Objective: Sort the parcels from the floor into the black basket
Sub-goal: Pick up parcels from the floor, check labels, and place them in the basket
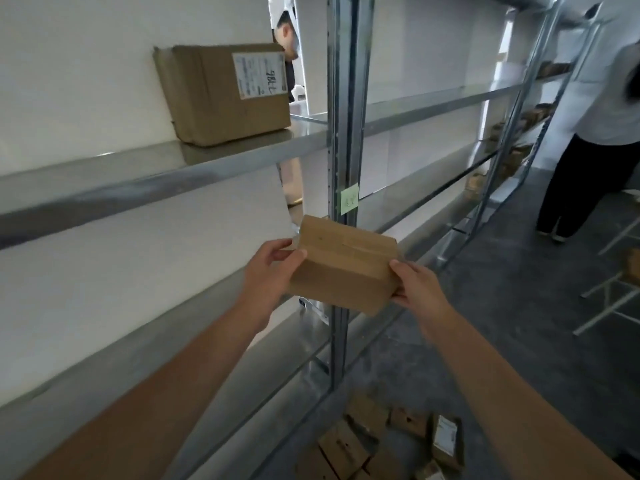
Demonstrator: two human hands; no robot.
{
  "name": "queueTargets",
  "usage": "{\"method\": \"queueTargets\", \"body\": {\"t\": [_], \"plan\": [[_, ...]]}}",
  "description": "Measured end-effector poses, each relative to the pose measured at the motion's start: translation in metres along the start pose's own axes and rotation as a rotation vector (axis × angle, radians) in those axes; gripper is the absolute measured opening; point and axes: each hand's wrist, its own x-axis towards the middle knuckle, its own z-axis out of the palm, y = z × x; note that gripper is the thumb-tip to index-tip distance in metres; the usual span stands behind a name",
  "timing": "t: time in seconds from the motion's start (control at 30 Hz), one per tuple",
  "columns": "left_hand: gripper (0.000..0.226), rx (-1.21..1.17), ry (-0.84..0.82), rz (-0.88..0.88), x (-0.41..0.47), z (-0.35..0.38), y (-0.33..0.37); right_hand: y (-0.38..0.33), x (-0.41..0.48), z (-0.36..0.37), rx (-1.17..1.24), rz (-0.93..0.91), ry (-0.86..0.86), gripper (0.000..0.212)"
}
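The small parcel (343,268) sits between left hand (268,271) and right hand (415,285), before the rack post (343,98). Upper left, a bigger box (225,95) rests on a shelf (104,181); lower down, loose parcels (381,441) lie on the floor (502,306).

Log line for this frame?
left hand: grips box | right hand: grips box | box: held up before rack | parcels: heaped on floor | basket: not in view
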Motion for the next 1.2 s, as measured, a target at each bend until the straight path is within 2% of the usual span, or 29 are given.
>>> {"method": "queueTargets", "body": {"t": [0.1, 0.27, 0.37, 0.5, 0.63, 0.83, 0.93, 0.97, 1.07, 1.1, 1.13, 1.2], "plan": [[0.029, 0.021, 0.018, 0.046, -0.017, -0.028, 0.012, -0.017, -0.015, 0.015, -0.03, -0.006, -0.06, 0.021], [0.028, -0.024, 0.091, 0.136, -0.067, -0.075, 0.018, -0.03, -0.054, 0.043, -0.023, -0.072, -0.141, 0.034], [0.03, -0.104, 0.142, 0.101, -0.103, -0.115, 0.009, -0.032, -0.09, 0.069, 0.042, -0.073, -0.253, 0.035], [0.027, -0.185, 0.255, 0.078, -0.155, -0.183, -0.004, -0.032, -0.137, 0.121, 0.208, 0.007, -0.417, 0.021], [0.029, -0.277, 0.372, 0.122, -0.208, -0.248, -0.013, -0.032, -0.185, 0.176, 0.153, 0.033, -0.541, 0.032], [0.025, -0.211, 0.495, 0.244, -0.261, -0.328, -0.016, -0.032, -0.232, 0.258, 0.201, 0.126, -0.848, 0.038], [0.021, -0.195, 0.559, 0.284, -0.273, -0.359, -0.017, -0.034, -0.237, 0.292, 0.257, 0.106, -1.09, 0.041], [0.02, -0.198, 0.583, 0.292, -0.276, -0.368, -0.018, -0.037, -0.237, 0.302, 0.264, 0.092, -1.167, 0.046], [0.02, -0.203, 0.668, 0.308, -0.281, -0.392, -0.02, -0.046, -0.233, 0.336, 0.235, 0.048, -1.321, 0.093], [0.019, -0.197, 0.698, 0.31, -0.282, -0.398, -0.021, -0.048, -0.231, 0.348, 0.229, 0.037, -1.362, 0.099], [0.019, -0.182, 0.724, 0.31, -0.283, -0.403, -0.02, -0.049, -0.228, 0.359, 0.224, 0.031, -1.395, 0.096], [0.02, -0.144, 0.784, 0.299, -0.284, -0.411, -0.019, -0.052, -0.226, 0.382, 0.229, 0.05, -1.459, 0.071]]}}
